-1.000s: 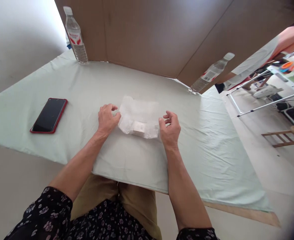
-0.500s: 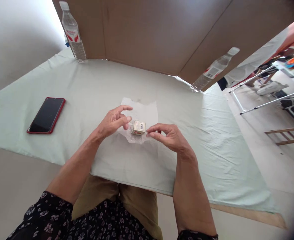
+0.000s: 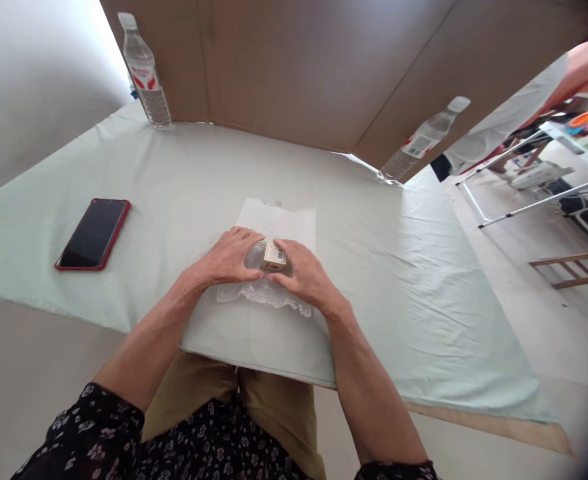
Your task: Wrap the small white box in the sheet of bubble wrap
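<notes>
Two hands frame a small cream cardboard box over a crinkled, translucent white sheet in the head view. The left hand has a wide grip, nothing clearly held; the right hand's curls around the box, whether pinching it I cannot tell. Loose contact could let the box slip. Pale green cloth covers the bench; a brown cardboard panel stands behind.

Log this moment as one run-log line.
left hand: curved beside small box; right hand: curved at its other side, contact unclear; crinkled wrap: spread about hands and box; phone: flat on cloth
</notes>
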Available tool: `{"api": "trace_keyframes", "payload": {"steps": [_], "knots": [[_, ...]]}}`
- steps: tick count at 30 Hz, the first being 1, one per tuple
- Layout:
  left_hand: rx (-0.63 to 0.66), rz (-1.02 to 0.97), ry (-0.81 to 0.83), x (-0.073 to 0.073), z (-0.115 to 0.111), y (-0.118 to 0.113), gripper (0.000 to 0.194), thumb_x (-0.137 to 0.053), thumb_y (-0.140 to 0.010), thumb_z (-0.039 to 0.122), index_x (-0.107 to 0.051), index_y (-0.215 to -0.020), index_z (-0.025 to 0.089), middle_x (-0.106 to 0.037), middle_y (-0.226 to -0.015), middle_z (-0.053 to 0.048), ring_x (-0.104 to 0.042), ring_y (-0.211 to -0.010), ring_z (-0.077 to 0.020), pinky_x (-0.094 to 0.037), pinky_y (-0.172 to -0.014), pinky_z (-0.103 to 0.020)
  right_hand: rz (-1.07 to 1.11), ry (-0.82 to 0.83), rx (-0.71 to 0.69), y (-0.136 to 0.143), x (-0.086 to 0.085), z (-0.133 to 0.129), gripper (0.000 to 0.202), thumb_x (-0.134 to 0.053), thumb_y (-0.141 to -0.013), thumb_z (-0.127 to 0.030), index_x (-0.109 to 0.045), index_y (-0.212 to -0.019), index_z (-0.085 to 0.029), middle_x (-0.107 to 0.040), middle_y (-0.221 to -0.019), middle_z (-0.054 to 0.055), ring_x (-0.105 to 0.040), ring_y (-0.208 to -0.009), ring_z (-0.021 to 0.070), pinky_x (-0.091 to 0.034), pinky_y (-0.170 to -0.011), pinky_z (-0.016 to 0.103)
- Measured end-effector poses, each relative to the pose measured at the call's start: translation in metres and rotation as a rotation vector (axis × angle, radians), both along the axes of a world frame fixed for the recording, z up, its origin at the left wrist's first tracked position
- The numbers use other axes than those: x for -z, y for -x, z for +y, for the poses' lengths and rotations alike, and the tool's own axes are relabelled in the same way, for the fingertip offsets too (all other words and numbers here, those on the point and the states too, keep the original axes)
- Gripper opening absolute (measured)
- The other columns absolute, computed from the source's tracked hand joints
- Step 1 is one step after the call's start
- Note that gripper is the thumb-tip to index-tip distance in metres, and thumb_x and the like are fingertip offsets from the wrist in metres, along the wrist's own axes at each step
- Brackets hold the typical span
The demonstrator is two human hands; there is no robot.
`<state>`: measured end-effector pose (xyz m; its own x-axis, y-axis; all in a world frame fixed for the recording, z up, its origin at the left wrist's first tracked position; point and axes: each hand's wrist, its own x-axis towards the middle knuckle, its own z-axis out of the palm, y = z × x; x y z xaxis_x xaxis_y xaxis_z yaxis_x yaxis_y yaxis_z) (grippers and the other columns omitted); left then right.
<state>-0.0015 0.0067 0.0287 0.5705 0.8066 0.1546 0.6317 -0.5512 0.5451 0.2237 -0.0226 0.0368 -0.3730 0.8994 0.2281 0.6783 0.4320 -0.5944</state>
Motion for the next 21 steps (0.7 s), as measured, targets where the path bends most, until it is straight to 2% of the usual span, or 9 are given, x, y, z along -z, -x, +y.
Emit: {"api": "trace_keyframes", "payload": {"steps": [3, 5, 8, 11, 13, 15, 17, 18, 21], "knots": [[-0.025, 0.101, 0.016, 0.005, -0.001, -0.002, 0.07, -0.069, -0.074, 0.049, -0.05, -0.135, 0.02, -0.055, -0.136, -0.014, -0.045, -0.128, -0.0359, -0.036, -0.105, -0.051, -0.037, -0.055, 0.025, 0.0, 0.006, 0.004, 0.044, -0.065, -0.084, -0.035, -0.058, -0.126, -0.022, -0.067, -0.125, 0.012, -0.062, -0.114, 0.03, -0.048, -0.099, 0.049], [-0.047, 0.137, 0.016, 0.006, -0.002, -0.005, 0.074, -0.069, -0.074, 0.048, -0.046, -0.139, 0.02, -0.053, -0.139, -0.016, -0.044, -0.129, -0.037, -0.035, -0.105, -0.052, 0.04, -0.122, 0.179, -0.016, 0.007, 0.01, 0.042, -0.065, -0.084, -0.036, -0.059, -0.123, -0.023, -0.068, -0.122, 0.012, -0.063, -0.109, 0.0288, -0.049, -0.095, 0.048], [-0.069, 0.147, 0.002, 0.007, -0.003, -0.009, 0.077, -0.068, -0.075, 0.047, -0.043, -0.142, 0.019, -0.053, -0.139, -0.016, -0.043, -0.13, -0.0375, -0.033, -0.106, -0.052, 0.107, -0.219, 0.522, -0.059, 0.012, 0.021, 0.046, -0.066, -0.079, -0.039, -0.059, -0.122, -0.023, -0.068, -0.118, 0.012, -0.063, -0.103, 0.0295, -0.051, -0.088, 0.049], [-0.102, 0.152, 0.001, 0.007, -0.003, -0.012, 0.078, -0.067, -0.076, 0.047, -0.042, -0.143, 0.017, -0.052, -0.139, -0.018, -0.042, -0.131, -0.0381, -0.031, -0.107, -0.052, 0.009, -0.146, 0.709, -0.1, 0.022, 0.03, 0.043, -0.066, -0.073, -0.036, -0.063, -0.113, -0.021, -0.069, -0.108, 0.013, -0.062, -0.099, 0.0328, -0.048, -0.09, 0.057], [-0.126, 0.158, 0.003, 0.007, -0.004, -0.014, 0.078, -0.066, -0.076, 0.048, -0.042, -0.143, 0.015, -0.052, -0.14, -0.019, -0.041, -0.131, -0.0385, -0.03, -0.108, -0.052, -0.055, -0.1, 0.769, -0.11, 0.025, 0.032, 0.046, -0.067, -0.07, -0.035, -0.063, -0.114, -0.019, -0.068, -0.113, 0.017, -0.061, -0.104, 0.0371, -0.045, -0.091, 0.062], [-0.136, 0.158, 0.001, 0.008, -0.004, -0.016, 0.078, -0.065, -0.076, 0.048, -0.042, -0.143, 0.015, -0.051, -0.14, -0.019, -0.041, -0.131, -0.0387, -0.03, -0.108, -0.051, -0.071, -0.176, 0.812, -0.104, 0.021, 0.03, 0.051, -0.067, -0.072, -0.034, -0.062, -0.119, -0.019, -0.061, -0.13, 0.022, -0.055, -0.117, 0.0413, -0.041, -0.096, 0.066], [-0.134, 0.156, -0.008, 0.01, -0.005, -0.018, 0.079, -0.065, -0.076, 0.048, -0.042, -0.143, 0.016, -0.052, -0.139, -0.019, -0.041, -0.131, -0.0386, -0.03, -0.108, -0.051, -0.033, -0.316, 0.765, -0.085, 0.013, 0.025, 0.05, -0.063, -0.077, -0.034, -0.06, -0.125, -0.02, -0.052, -0.142, 0.023, -0.049, -0.129, 0.0399, -0.037, -0.104, 0.063], [-0.134, 0.157, -0.015, 0.011, -0.005, -0.018, 0.079, -0.066, -0.075, 0.048, -0.042, -0.144, 0.016, -0.052, -0.139, -0.018, -0.041, -0.131, -0.0385, -0.03, -0.108, -0.051, -0.008, -0.362, 0.674, -0.073, 0.009, 0.023, 0.046, -0.06, -0.081, -0.033, -0.06, -0.126, -0.021, -0.053, -0.143, 0.021, -0.049, -0.131, 0.0367, -0.038, -0.106, 0.059], [-0.14, 0.168, -0.028, 0.013, -0.003, -0.019, 0.081, -0.067, -0.075, 0.051, -0.041, -0.144, 0.017, -0.051, -0.14, -0.018, -0.041, -0.132, -0.0385, -0.03, -0.108, -0.051, -0.07, -0.216, 0.2, -0.042, 0.004, 0.015, 0.045, -0.06, -0.085, -0.037, -0.06, -0.129, -0.023, -0.058, -0.14, 0.014, -0.052, -0.131, 0.0306, -0.04, -0.11, 0.052]]}}
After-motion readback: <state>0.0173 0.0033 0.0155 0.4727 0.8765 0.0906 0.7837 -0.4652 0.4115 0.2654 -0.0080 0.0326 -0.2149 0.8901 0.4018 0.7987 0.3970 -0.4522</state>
